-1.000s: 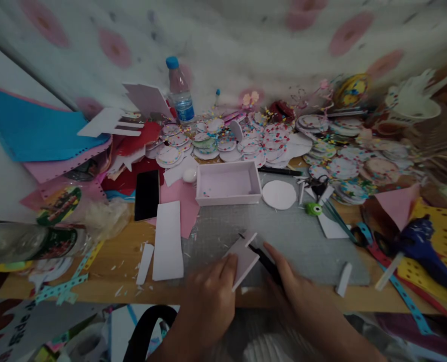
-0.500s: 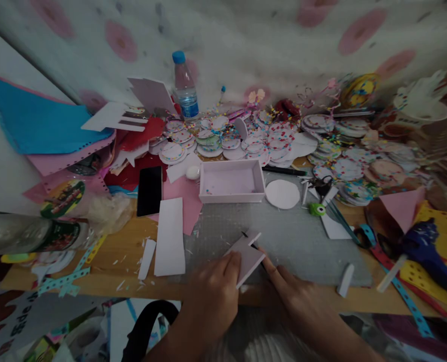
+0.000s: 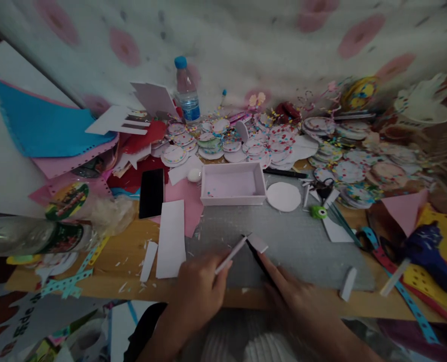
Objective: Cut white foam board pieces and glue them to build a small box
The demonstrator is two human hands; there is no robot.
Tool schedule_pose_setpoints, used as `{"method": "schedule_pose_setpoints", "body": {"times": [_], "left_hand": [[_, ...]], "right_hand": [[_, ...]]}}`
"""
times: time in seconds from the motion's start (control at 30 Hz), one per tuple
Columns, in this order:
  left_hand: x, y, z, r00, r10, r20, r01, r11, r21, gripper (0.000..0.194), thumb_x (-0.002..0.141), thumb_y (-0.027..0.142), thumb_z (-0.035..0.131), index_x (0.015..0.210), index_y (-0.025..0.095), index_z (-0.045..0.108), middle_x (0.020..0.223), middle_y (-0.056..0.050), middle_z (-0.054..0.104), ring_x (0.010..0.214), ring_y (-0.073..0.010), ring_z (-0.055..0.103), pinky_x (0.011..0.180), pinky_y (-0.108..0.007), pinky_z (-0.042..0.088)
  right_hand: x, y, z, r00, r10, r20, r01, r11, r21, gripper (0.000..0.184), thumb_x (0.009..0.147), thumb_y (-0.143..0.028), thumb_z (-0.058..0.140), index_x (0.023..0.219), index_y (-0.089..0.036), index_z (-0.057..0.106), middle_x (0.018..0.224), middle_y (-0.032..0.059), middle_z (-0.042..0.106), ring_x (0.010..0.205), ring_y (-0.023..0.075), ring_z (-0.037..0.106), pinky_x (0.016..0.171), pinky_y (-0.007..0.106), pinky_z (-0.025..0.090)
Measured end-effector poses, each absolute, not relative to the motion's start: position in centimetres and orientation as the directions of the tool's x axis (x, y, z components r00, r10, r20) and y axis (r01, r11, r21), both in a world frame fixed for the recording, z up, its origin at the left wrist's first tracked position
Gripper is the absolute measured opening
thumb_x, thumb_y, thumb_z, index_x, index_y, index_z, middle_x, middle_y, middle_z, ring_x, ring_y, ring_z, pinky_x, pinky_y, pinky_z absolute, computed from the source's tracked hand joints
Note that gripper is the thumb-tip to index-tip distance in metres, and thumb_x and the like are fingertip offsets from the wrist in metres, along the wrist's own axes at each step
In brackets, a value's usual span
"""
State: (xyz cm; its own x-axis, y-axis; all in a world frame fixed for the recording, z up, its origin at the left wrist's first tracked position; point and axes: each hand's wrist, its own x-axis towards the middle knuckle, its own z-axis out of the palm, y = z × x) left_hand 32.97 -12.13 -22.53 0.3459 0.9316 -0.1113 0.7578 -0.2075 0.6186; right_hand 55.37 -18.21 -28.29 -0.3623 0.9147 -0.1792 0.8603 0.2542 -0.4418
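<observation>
My left hand (image 3: 201, 289) is closed on a white foam board piece (image 3: 231, 255), tilted so its thin edge faces up. In my right hand (image 3: 295, 296) is a slim black craft knife (image 3: 259, 260), its tip pointing away from me close to the board's far end. A small white offcut (image 3: 259, 244) lies just right of the knife tip, near my right fingertips. Both hands are over the front of a grey cutting mat (image 3: 295, 241). Beyond them stands an open white foam box (image 3: 233, 200), with a white oval disc (image 3: 284, 196) on its right.
On the left lie a white strip (image 3: 171, 239), a black phone (image 3: 151, 193) and a plastic bottle (image 3: 69, 237). Decorated discs (image 3: 253, 147) pile up along the back beside a water bottle (image 3: 188, 95). Scissors (image 3: 368, 239) and a blue glue gun (image 3: 427, 246) are at right.
The foam board has turned from lying nearly flat to edge-up and moved left with my left hand. A small piece now lies apart from it beside the knife.
</observation>
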Motion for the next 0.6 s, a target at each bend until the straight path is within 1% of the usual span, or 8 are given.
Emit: {"method": "schedule_pose_setpoints", "body": {"times": [0.1, 0.17, 0.27, 0.37, 0.43, 0.5, 0.53, 0.6], "left_hand": [[31.4, -10.8, -22.7, 0.196, 0.944, -0.267, 0.659, 0.075, 0.749, 0.025, 0.088, 0.034, 0.050, 0.091, 0.015, 0.066, 0.080, -0.006, 0.073, 0.075, -0.0230, 0.069, 0.064, -0.031, 0.053], [30.6, -9.9, -23.3, 0.184, 0.914, -0.363, 0.541, 0.214, 0.813, 0.024, 0.085, 0.034, 0.053, 0.096, 0.015, 0.063, 0.086, -0.006, 0.073, 0.080, -0.0224, 0.069, 0.067, -0.030, 0.054], [30.2, -8.9, -24.3, 0.227, 0.880, -0.418, 0.427, 0.296, 0.855, 0.033, 0.083, 0.031, 0.057, 0.111, 0.015, 0.054, 0.100, -0.007, 0.071, 0.092, -0.0220, 0.067, 0.076, -0.032, 0.054], [30.5, -7.9, -25.1, 0.250, 0.877, -0.411, 0.414, 0.287, 0.864, 0.038, 0.082, 0.029, 0.058, 0.115, 0.014, 0.048, 0.104, -0.009, 0.068, 0.094, -0.0214, 0.065, 0.078, -0.033, 0.053], [30.9, -7.2, -25.3, 0.293, 0.867, -0.404, 0.462, 0.241, 0.853, 0.038, 0.083, 0.028, 0.055, 0.117, 0.015, 0.045, 0.102, -0.007, 0.067, 0.090, -0.0198, 0.066, 0.073, -0.031, 0.053], [31.4, -6.4, -25.3, 0.376, 0.839, -0.394, 0.562, 0.132, 0.817, 0.038, 0.085, 0.026, 0.052, 0.120, 0.015, 0.045, 0.094, -0.005, 0.067, 0.081, -0.0177, 0.067, 0.066, -0.028, 0.053], [31.6, -5.9, -25.3, 0.418, 0.819, -0.392, 0.608, 0.068, 0.791, 0.038, 0.085, 0.025, 0.051, 0.121, 0.015, 0.046, 0.089, -0.004, 0.067, 0.077, -0.0172, 0.066, 0.064, -0.027, 0.052], [32.1, -5.1, -25.2, 0.474, 0.796, -0.376, 0.659, -0.038, 0.751, 0.041, 0.083, 0.025, 0.054, 0.123, 0.017, 0.048, 0.087, -0.003, 0.067, 0.077, -0.0182, 0.066, 0.064, -0.027, 0.052]], "right_hand": [[56.0, -18.3, -27.6, -0.345, 0.928, -0.143, 0.846, 0.241, -0.475, 0.059, 0.096, -0.021, 0.035, 0.150, -0.024, 0.011, 0.105, 0.0098, 0.069, 0.070, 0.0214, 0.071, 0.060, 0.032, 0.056], [56.6, -18.5, -27.3, -0.315, 0.943, -0.106, 0.847, 0.229, -0.479, 0.059, 0.096, -0.023, 0.037, 0.149, -0.026, 0.011, 0.112, 0.0091, 0.068, 0.076, 0.0222, 0.072, 0.061, 0.032, 0.057], [57.9, -18.9, -26.9, -0.267, 0.962, -0.063, 0.830, 0.197, -0.522, 0.058, 0.096, -0.025, 0.037, 0.149, -0.028, 0.014, 0.122, 0.0077, 0.064, 0.088, 0.0214, 0.071, 0.068, 0.031, 0.058], [59.5, -19.1, -26.7, -0.191, 0.982, -0.015, 0.838, 0.155, -0.524, 0.054, 0.096, -0.028, 0.037, 0.147, -0.029, 0.019, 0.122, 0.0074, 0.063, 0.094, 0.0210, 0.068, 0.071, 0.029, 0.057], [60.7, -19.0, -26.7, -0.122, 0.992, -0.009, 0.888, 0.105, -0.447, 0.053, 0.096, -0.031, 0.037, 0.147, -0.030, 0.021, 0.111, 0.0070, 0.065, 0.083, 0.0213, 0.069, 0.062, 0.029, 0.056], [61.7, -18.7, -27.1, -0.054, 0.998, -0.025, 0.940, 0.043, -0.337, 0.054, 0.096, -0.034, 0.036, 0.148, -0.031, 0.022, 0.098, 0.0059, 0.064, 0.068, 0.0207, 0.067, 0.052, 0.029, 0.052], [62.1, -18.4, -27.4, -0.037, 0.999, -0.030, 0.956, 0.027, -0.293, 0.053, 0.096, -0.035, 0.036, 0.147, -0.029, 0.024, 0.093, 0.0058, 0.062, 0.065, 0.0206, 0.065, 0.051, 0.030, 0.051], [62.8, -17.8, -28.2, -0.048, 0.999, -0.020, 0.967, 0.042, -0.251, 0.051, 0.095, -0.034, 0.036, 0.145, -0.024, 0.033, 0.089, 0.0074, 0.058, 0.068, 0.0220, 0.062, 0.057, 0.034, 0.052]]}}
